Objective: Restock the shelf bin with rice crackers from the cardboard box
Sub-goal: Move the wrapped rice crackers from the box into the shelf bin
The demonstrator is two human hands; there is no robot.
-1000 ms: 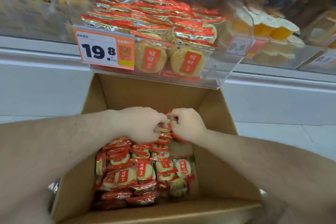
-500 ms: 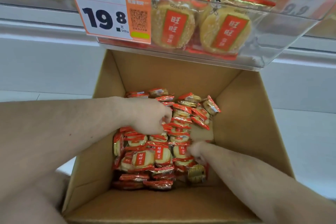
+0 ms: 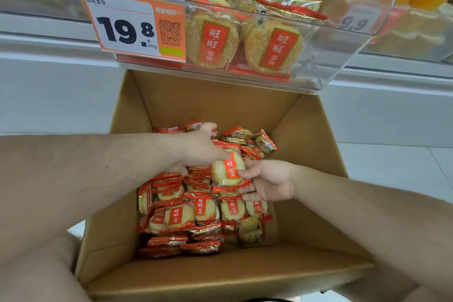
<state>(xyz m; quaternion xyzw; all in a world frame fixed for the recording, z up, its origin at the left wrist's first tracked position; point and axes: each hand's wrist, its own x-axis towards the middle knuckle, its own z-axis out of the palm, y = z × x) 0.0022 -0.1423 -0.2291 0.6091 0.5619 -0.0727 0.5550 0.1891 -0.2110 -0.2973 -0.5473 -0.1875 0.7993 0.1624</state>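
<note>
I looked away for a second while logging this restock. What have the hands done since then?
The hands parted, dropped into the cardboard box and now close together again. The right hand has lifted one cracker packet; the left hand grips packets in the pile. The shelf bin and its price tag are unchanged, though the view has moved closer.

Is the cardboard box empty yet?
No, the cardboard box still holds many rice cracker packs, and both hands are down among them.
</note>
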